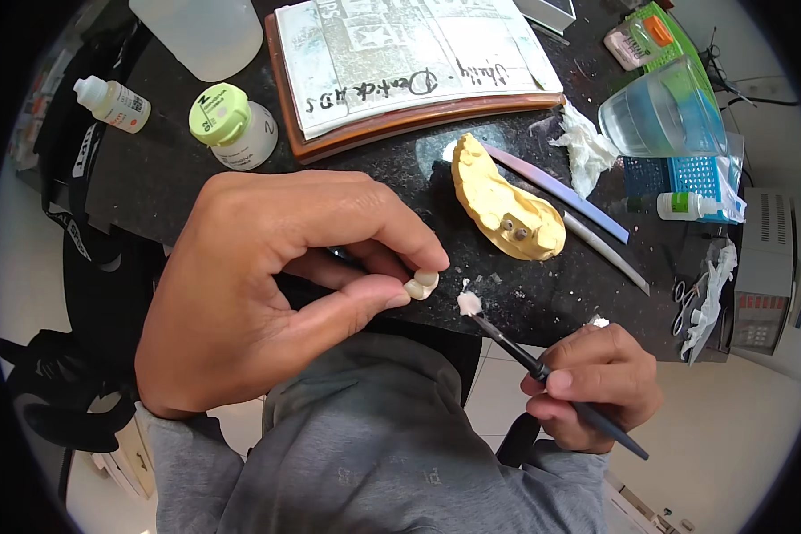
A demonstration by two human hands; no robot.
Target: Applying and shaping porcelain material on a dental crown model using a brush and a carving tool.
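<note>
- The left hand [245, 267] holds a small, glossy, ivory-white tooth-shaped piece [421, 284] in a narrow pinch, its thumb below and to the left, its index fingertip above.
- The piece sits right at the ends of those fingers, touching both, and shows past them toward the right; in this view it appears over the near edge of the dark speckled tabletop [400, 191].
- The right hand [601, 378] has its fingers closed around a slim black-handled tool [514, 350], pen-like, slanting up and left.
- A pale pinkish-white lump [470, 303] shows at the tool's tip, near the tooth-shaped piece but apart from it; whether it is bristles or paste, I cannot tell.
- Beyond the fingers stands a curved yellow plaster dental cast [507, 214] with two dark-ringed stubs, well apart from the piece.
- Just right of the cast lie a flat purple-and-blue strip [565, 196] and a narrow grey strip [607, 252].
- Behind the left hand stands a round white jar with a pale green lid [233, 129].
</note>
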